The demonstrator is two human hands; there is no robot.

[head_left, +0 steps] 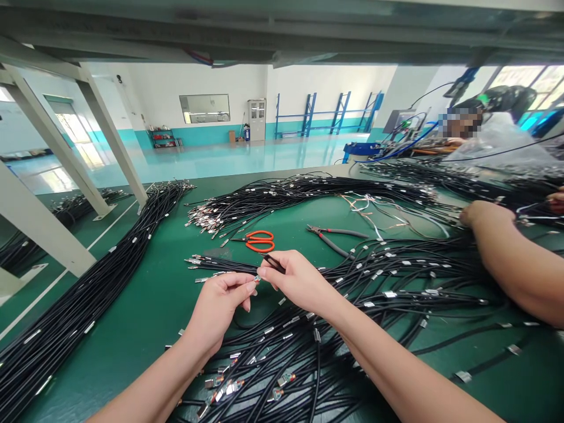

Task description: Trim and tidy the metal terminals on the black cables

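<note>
My left hand (pixel 219 302) is closed in a pinch on a small cable connector (pixel 257 279), with a bit of green and red showing between the fingertips. My right hand (pixel 302 281) meets it there, its fingers wrapped round black tweezers (pixel 275 263) whose tips are hidden. Below and to the right of both hands spreads a loose pile of black cables (pixel 308 352), with silver connectors and small green boards at their ends. Just beyond my fingers lie orange-handled scissors (pixel 259 240) and a pair of cutting pliers (pixel 337 235).
A long cable bundle (pixel 127 261) runs down the left side, beside white metal legs (pixel 110 141). Another bundle (pixel 282 194) lies at the back. At the right, a co-worker's arm (pixel 511 258) reaches over the cables. A shelf edge (pixel 264 41) hangs overhead.
</note>
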